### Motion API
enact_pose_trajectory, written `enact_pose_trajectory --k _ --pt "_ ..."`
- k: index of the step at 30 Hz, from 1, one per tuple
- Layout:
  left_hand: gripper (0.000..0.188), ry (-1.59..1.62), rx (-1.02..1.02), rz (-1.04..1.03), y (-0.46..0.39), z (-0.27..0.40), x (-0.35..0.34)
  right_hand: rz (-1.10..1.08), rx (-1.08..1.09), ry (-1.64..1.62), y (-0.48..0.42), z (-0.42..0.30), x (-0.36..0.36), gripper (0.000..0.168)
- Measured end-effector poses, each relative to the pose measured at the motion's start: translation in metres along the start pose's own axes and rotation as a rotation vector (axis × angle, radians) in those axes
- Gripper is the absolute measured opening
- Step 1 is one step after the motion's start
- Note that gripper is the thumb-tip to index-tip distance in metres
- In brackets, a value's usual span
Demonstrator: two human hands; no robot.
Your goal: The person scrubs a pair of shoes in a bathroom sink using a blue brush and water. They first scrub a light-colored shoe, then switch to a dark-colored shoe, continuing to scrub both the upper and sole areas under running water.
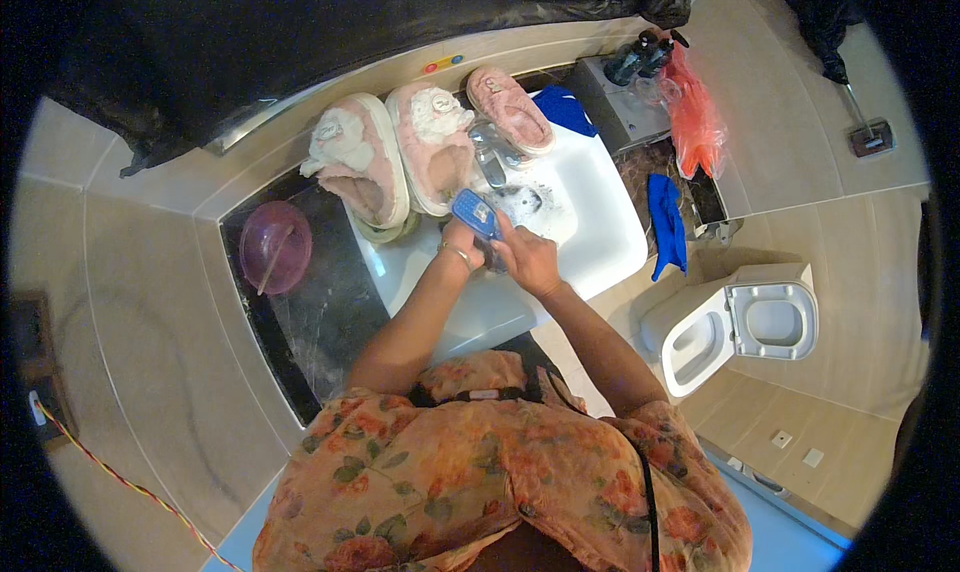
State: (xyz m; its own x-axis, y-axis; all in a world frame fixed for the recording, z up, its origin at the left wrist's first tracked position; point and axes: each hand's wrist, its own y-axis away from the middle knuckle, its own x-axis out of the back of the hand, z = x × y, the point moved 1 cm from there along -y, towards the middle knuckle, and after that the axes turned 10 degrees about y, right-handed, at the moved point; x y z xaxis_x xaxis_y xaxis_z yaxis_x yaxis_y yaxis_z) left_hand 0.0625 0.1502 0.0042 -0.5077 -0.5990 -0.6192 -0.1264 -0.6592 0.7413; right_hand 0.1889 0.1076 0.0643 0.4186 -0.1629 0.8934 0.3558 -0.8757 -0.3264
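Above the white washbasin [592,264], both my hands hold a blue oval brush-like object [475,215] with a dotted surface. My left hand [459,245] supports its near left side, and the fingers of my right hand [531,260] grip its right edge. Something dark shows between my hands below it, too hidden to name. Dark specks [525,199] lie around the drain in the basin. Just beyond, two pink fluffy slippers with white bows, the left slipper [358,159] and the middle slipper [435,148], rest on the rim. A smaller pink slipper [514,110] leans behind the metal tap [489,159].
A purple plastic bowl [275,245] with a stick in it sits on the dark counter [330,302]. Right of the basin are a blue cloth [666,223], a red plastic bag [694,114], pump bottles [634,60] on a grey box, and a toilet [694,339] with its lid raised.
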Motion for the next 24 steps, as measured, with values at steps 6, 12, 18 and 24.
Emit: enact_pose_trajectory --k 6,12,18,24 --pt "0.032 0.112 0.172 -0.097 -0.032 -0.002 0.020 -0.135 0.035 0.059 0.035 0.034 0.000 0.050" --pt "0.039 0.107 0.251 -0.161 -0.011 0.007 0.000 -0.146 0.069 0.168 0.060 0.077 -0.001 0.052" --pt "0.038 0.073 0.161 -0.129 -0.007 0.003 -0.002 -0.088 -0.016 0.023 0.058 0.053 -0.007 0.051" --pt "0.028 -0.005 0.057 -0.016 0.007 -0.006 -0.006 -0.167 -0.150 0.081 0.007 -0.007 0.026 0.049"
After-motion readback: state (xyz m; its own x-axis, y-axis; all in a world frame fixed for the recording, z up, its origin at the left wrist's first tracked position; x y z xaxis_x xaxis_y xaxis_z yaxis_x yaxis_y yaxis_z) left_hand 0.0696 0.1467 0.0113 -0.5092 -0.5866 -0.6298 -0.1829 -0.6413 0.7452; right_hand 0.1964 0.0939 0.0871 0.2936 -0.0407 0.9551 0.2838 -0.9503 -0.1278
